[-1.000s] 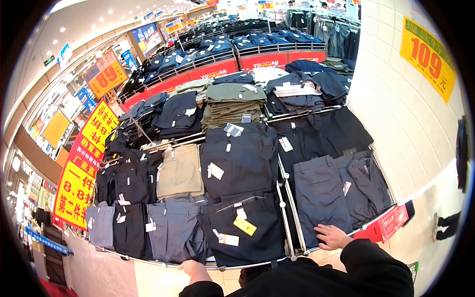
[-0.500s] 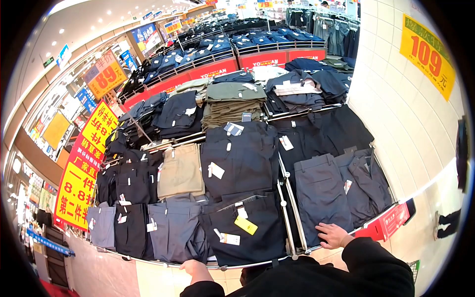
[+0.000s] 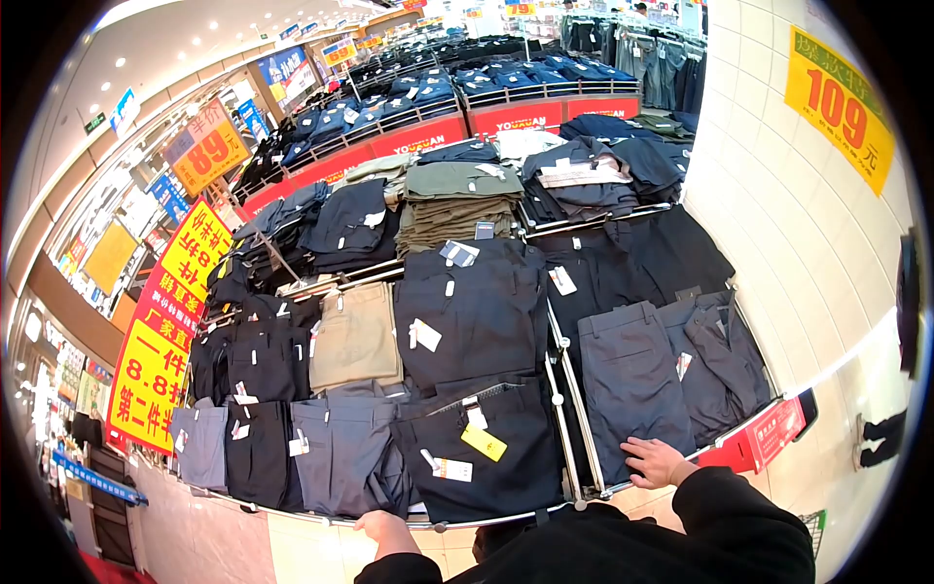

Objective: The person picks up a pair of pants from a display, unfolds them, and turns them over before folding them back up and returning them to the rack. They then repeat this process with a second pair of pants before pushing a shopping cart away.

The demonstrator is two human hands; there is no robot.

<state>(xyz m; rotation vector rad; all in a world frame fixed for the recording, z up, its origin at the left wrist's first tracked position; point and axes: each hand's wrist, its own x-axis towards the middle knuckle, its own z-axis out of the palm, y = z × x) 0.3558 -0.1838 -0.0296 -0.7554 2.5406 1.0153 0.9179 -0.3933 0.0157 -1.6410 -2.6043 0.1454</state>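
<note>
My right hand [image 3: 654, 462] lies with fingers spread on the lower end of folded dark grey trousers [image 3: 632, 370], close to the front edge of the display. More dark grey trousers [image 3: 715, 360] lie to their right, rumpled at one side. My left hand [image 3: 383, 530] is at the front rail [image 3: 457, 527], below grey-blue trousers [image 3: 345, 453]; its fingers are mostly hidden. Between my hands lie black trousers [image 3: 506, 438] with a white tag [image 3: 452, 470] and a yellow tag [image 3: 484, 443].
Metal dividers [image 3: 574, 428] split the display into sections. Behind are beige trousers [image 3: 355, 336] and an olive stack [image 3: 457, 200]. A white tiled pillar [image 3: 759, 195] rises at right, above a red sign panel [image 3: 764, 440]. A yellow-red banner [image 3: 161, 331] stands at left. A person's legs [image 3: 883, 438] show far right.
</note>
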